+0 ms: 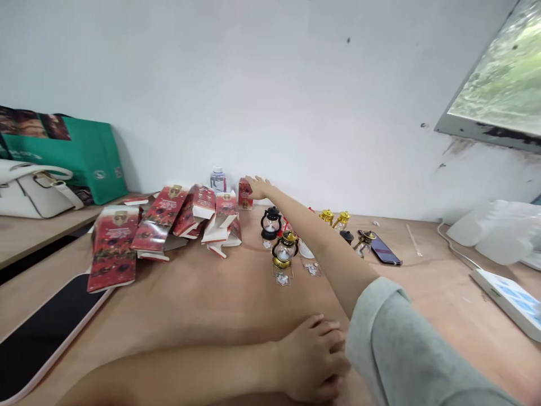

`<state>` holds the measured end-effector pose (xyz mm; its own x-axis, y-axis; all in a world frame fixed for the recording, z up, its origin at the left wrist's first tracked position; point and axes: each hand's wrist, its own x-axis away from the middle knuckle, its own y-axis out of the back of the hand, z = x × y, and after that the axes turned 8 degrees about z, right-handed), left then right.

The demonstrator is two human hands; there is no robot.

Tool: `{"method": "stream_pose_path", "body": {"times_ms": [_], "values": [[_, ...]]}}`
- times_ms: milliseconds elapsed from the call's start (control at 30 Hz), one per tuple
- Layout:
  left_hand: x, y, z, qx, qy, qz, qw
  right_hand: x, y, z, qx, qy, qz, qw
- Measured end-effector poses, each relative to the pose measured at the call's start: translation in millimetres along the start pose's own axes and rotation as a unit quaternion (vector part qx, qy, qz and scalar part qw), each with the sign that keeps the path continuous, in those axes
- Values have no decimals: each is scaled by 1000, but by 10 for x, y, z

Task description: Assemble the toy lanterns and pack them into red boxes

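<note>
My right hand [261, 188] is stretched far out across the table [203, 316], its fingers over the upper right side of a small red box [244, 197] that stands upright near the wall [253, 84]. They touch it or lie right against it; from here I cannot tell whether they are closed around it. My left hand [311, 357] lies close to me on the tabletop, palm down with the fingers loosely bent, well apart from my right hand and from the box, which is beyond it and a little to the left. The underside of that hand is hidden, so I cannot tell whether anything is beneath it. Just left of the red box stands a clear bottle [218, 180] with a white cap, and farther left a heap of red cartons [115, 248], some with their flaps open, leans and overlaps. Nearer me than the box, to its right, are a black lantern [270, 224] and a black-and-gold lantern [284, 251], both upright. Beyond my right forearm, gold-topped lanterns [341, 220] stand near a dark phone [384, 249].
</note>
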<state>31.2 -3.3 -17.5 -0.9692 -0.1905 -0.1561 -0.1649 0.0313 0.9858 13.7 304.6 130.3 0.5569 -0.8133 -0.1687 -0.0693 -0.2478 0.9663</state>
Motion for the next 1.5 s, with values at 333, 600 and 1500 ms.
{"method": "stream_pose_path", "body": {"times_ms": [333,600,1500], "values": [[-57,-31,-22,4,6,-2,1000,-67,-149,158,5,-35,-34,999],[-50,6,-16,-12,3,1,1000,226,278,80,-53,-42,-113,991],[393,1490,698,-289,252,-268,884,2777,709,21,-521,54,-97,846]]}}
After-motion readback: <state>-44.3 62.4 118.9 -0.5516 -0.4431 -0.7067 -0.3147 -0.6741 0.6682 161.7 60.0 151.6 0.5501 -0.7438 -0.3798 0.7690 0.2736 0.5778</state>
